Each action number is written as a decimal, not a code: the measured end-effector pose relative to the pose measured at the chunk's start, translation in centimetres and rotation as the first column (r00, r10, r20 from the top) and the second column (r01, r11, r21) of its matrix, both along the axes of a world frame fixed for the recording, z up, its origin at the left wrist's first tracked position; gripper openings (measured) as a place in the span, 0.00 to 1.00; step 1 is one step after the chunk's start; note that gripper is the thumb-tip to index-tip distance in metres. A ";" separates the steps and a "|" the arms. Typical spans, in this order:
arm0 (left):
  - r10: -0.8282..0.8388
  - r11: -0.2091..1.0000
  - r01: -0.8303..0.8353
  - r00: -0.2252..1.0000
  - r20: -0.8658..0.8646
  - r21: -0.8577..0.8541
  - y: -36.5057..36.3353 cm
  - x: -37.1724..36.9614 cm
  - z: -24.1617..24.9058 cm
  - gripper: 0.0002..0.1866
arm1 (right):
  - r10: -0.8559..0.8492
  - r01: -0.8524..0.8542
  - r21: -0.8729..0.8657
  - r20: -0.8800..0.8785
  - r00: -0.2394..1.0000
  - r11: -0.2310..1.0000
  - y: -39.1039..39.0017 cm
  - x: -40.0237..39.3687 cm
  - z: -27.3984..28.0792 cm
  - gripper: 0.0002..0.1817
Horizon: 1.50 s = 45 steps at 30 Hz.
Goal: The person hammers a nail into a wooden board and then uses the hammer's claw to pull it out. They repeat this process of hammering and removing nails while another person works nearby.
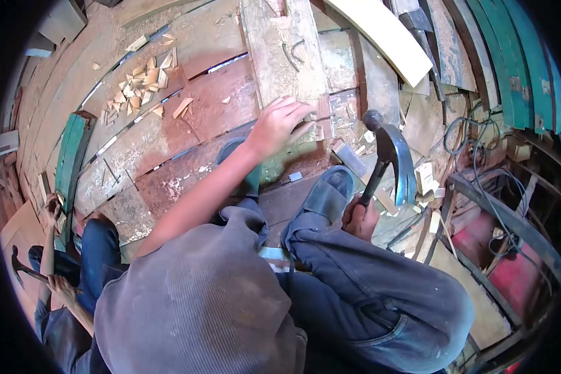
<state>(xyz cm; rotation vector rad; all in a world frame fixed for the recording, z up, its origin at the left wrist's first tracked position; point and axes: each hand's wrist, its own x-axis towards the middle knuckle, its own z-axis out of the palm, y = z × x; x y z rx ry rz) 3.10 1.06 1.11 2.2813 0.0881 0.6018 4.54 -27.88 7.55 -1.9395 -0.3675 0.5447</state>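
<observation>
My right hand (360, 218) is wrapped round the handle of a claw hammer (388, 149), whose metal head is raised above the floor to the right of my sandalled foot. My left hand (282, 126) reaches forward to the near end of a worn wooden plank (290, 68). Its fingers are bent over the plank's edge, and whatever lies under the fingertips is too small to make out. Two dark bent strips (292, 55) lie on the plank beyond that hand.
A co-worker (62, 287) sits at the left with another hammer, beside a green beam (71, 162). Wood chips (140, 86) are scattered ahead. A pale board (389, 40), an axe (417, 25), tangled cables (477, 149) and green planks (511, 75) lie to the right.
</observation>
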 end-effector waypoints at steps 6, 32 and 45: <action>-0.057 0.998 0.056 0.998 -0.027 -0.043 0.3 -0.2 0.2 0.12 | -0.059 0.047 -0.070 -0.184 0.981 0.996 -2.1 -0.6 -2.0 0.24; -0.100 0.983 0.051 0.952 -0.288 -0.174 4.9 -0.4 3.4 0.11 | -0.213 0.223 -0.036 -0.481 0.851 0.974 -3.0 -0.3 -1.9 0.18; 0.203 0.870 -0.342 0.905 -0.374 -0.355 3.3 -6.2 1.9 0.11 | -0.172 0.170 -0.048 -0.476 0.862 0.984 -1.5 -0.8 -1.1 0.18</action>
